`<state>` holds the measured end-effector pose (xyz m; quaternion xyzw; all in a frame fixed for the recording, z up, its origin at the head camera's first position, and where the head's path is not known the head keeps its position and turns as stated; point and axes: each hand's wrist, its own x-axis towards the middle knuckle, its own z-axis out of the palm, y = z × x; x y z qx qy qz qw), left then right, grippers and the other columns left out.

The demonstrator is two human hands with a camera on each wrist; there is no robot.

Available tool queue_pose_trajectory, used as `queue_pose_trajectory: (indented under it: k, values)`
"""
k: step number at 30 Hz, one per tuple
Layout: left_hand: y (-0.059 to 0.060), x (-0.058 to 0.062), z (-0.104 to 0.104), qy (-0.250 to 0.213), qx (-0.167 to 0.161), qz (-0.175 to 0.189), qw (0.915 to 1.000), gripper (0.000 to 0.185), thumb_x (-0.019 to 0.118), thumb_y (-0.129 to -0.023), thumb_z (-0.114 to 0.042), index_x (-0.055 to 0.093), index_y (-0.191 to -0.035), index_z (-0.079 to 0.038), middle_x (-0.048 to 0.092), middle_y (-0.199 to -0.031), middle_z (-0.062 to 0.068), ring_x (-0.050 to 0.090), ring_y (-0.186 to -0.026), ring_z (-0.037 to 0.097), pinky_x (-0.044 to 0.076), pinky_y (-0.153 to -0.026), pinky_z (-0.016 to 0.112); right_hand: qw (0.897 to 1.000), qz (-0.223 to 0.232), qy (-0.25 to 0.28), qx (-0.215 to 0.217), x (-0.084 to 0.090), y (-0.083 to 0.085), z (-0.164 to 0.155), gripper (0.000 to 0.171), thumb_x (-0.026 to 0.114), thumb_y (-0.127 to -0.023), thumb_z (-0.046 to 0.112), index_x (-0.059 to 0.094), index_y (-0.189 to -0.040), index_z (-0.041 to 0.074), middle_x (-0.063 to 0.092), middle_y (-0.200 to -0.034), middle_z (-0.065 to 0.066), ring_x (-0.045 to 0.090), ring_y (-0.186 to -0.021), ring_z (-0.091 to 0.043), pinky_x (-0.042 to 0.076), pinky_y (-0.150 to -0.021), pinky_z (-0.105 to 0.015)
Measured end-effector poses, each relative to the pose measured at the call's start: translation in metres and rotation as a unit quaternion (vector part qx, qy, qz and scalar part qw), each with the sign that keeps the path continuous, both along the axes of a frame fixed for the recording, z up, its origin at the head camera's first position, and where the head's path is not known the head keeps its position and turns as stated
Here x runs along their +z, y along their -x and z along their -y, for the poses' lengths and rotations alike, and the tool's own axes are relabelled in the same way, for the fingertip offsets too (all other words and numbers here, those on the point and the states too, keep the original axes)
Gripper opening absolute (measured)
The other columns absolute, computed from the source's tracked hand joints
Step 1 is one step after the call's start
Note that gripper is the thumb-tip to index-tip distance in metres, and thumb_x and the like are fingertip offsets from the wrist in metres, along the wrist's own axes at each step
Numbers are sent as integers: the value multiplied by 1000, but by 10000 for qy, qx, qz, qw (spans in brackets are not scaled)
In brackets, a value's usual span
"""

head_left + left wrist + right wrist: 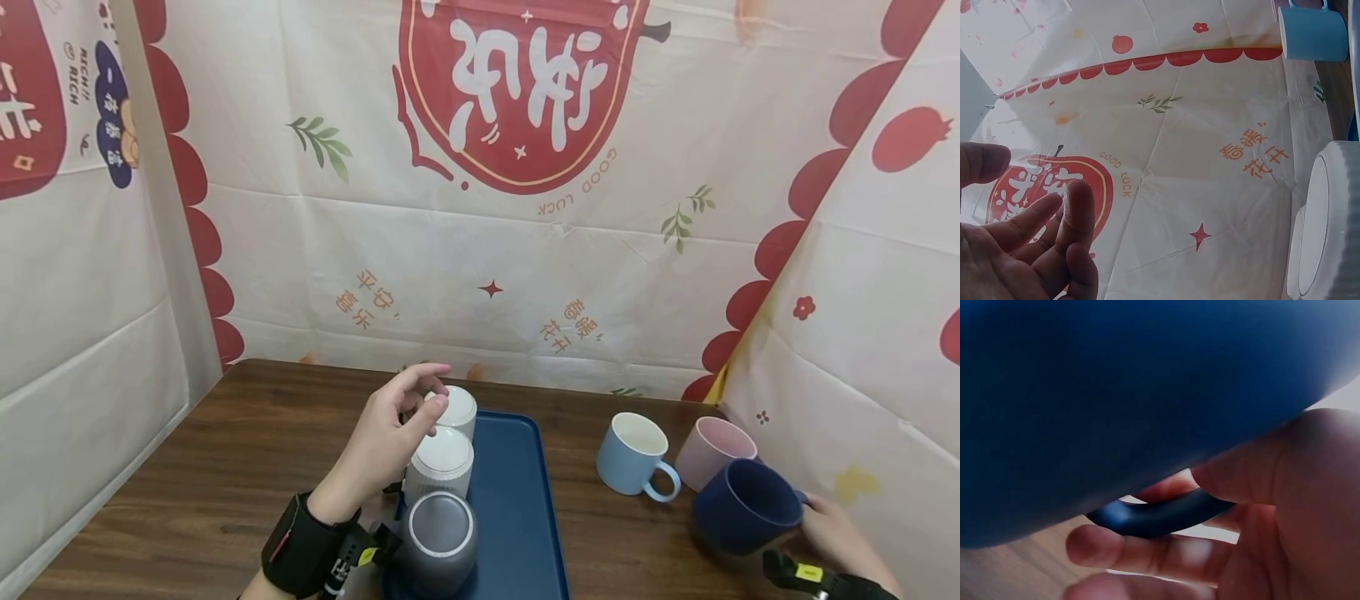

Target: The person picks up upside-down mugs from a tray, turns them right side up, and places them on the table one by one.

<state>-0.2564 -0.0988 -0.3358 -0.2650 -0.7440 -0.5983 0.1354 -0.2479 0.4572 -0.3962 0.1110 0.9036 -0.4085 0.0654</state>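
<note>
At the right, my right hand (840, 537) grips a dark blue mug (735, 521) by its handle (1154, 515). In the right wrist view the fingers curl around that handle under the mug's wall. My left hand (390, 437) is raised over the left side of a blue tray (513, 500), holding nothing, its fingers loosely bent. Close beneath it, a ribbed white cup (441, 462) and another white cup (461, 408) stand upside down on the tray. An upside-down grey cup (441, 542) stands in front of them, near the left wrist.
A light blue mug (630, 458) stands upright right of the tray, its handle toward the dark blue mug. Behind the dark blue mug is a pink mug (708, 454). Printed cloth (450, 242) hangs behind and beside the brown wooden table (247, 458).
</note>
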Motion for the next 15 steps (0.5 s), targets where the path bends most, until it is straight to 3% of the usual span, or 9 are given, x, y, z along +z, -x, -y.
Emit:
queue_pose_trajectory:
  k: [7, 15]
  values:
    - [0, 0, 2, -3, -29, 15, 10000, 36, 56, -102, -16, 55, -135, -3, 59, -108, 11, 59, -74, 19, 54, -73, 37, 9989, 14, 0, 470, -8, 3, 1, 46, 30, -105, 16, 42, -111, -28, 67, -94, -19, 67, -84, -31, 56, -76, -43]
    - [1, 2, 2, 29, -36, 18, 10000, 36, 57, -101, -16, 56, -134, -3, 59, -108, 12, 60, -75, 19, 54, -72, 35, 9977, 78, -137, 665, -9, 6, 5, 46, 29, -105, 15, 51, -111, -25, 68, -99, -20, 68, -85, -28, 55, -74, -38]
